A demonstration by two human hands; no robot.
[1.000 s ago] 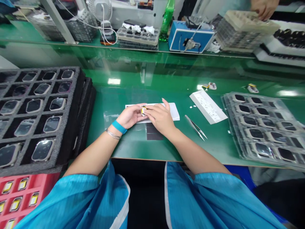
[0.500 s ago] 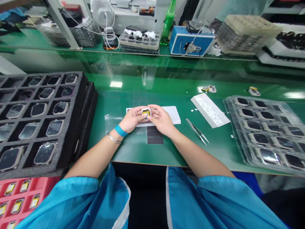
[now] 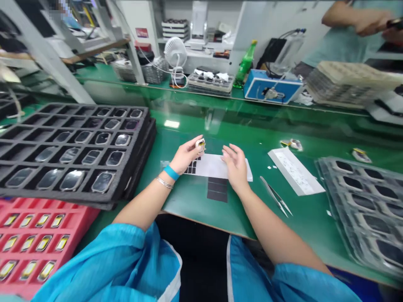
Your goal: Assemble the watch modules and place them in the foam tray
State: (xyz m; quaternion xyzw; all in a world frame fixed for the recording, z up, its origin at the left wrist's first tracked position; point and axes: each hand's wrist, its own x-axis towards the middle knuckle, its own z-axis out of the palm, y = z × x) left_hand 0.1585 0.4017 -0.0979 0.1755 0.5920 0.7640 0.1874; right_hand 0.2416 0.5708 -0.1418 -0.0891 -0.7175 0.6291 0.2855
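- Head view, tilted forward and down over a green workbench (image 3: 189, 201), with a second green shelf level beyond a clear pane.
- Left hand (image 3: 187, 156): closed at the fingertips, gripping a small rectangular part (image 3: 200, 145) with a yellow and dark face, raised above the near corner of a white card (image 3: 220, 165).
- Right hand (image 3: 235, 167): open, fingers spread and empty, over the card's right end, just beside the part but not touching it.
- Both forearms bare; blue sleeves (image 3: 110, 268) at the lower edge; a blue wristband (image 3: 171, 172) and a thin metal bangle (image 3: 164, 183) on the left wrist.
- Dark rectangular patches (image 3: 217, 189) on the bench, just below the card.
- Right of the right hand: steel tweezers (image 3: 275, 196) lying flat, a white strip (image 3: 296, 176) beyond them, then a clear plastic tray (image 3: 362, 209) of dark-faced units.
- Left side: a black foam tray (image 3: 78, 155) of glass-faced watch-like units in rows, and below it a red tray (image 3: 34, 247) of yellow-labelled parts.
- Far shelf: a white desk fan (image 3: 175, 52), a green bottle (image 3: 245, 65), a blue bench device (image 3: 273, 86) and stacked trays (image 3: 346, 82).
- Top right corner: a co-worker's hand (image 3: 371, 21), apart from the bench work.
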